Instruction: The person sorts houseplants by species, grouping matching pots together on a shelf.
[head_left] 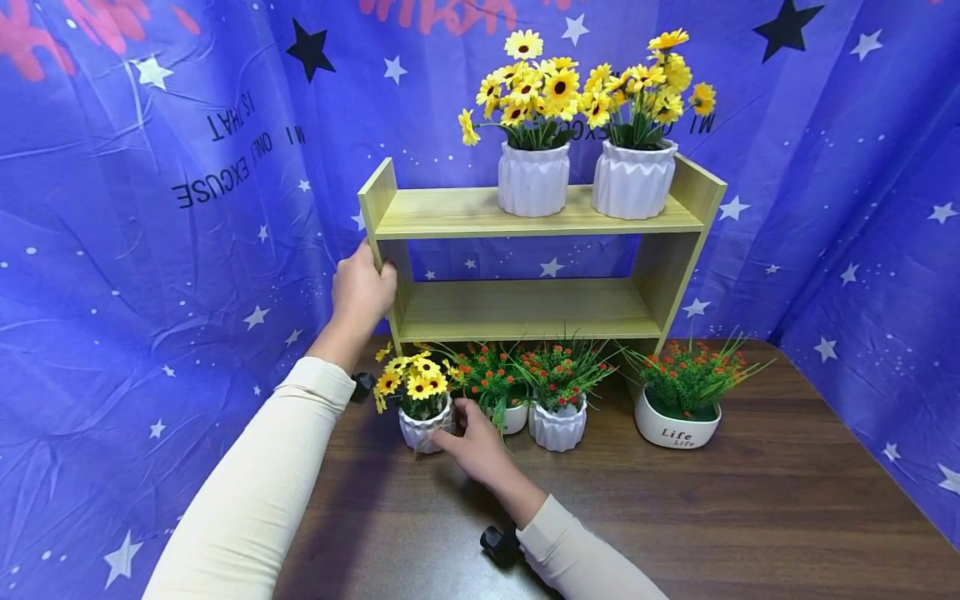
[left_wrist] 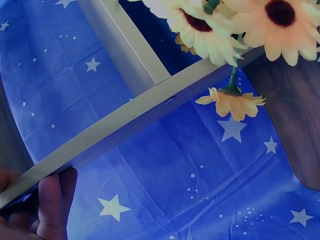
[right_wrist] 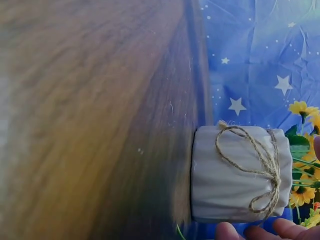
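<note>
I've L hand [head_left: 362, 287] clamped on shelf [head_left: 442, 208], L side. R hand [head_left: 480, 446] is at white pot [head_left: 420, 431] w/ yellow flwrs [head_left: 416, 383], front-L of shelf; can't tell if fingers grip. 2 pots [head_left: 533, 182] [head_left: 633, 182] w/ yellow flwrs atop shelf; "Life" bowl [head_left: 678, 429] w/ red flwrs [head_left: 688, 379] front-R.

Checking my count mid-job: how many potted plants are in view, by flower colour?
White ribbed pots of yellow, dark-centred flowers: 3
White pots of small red-orange flowers among green grassy leaves: 3
Total: 6
</note>
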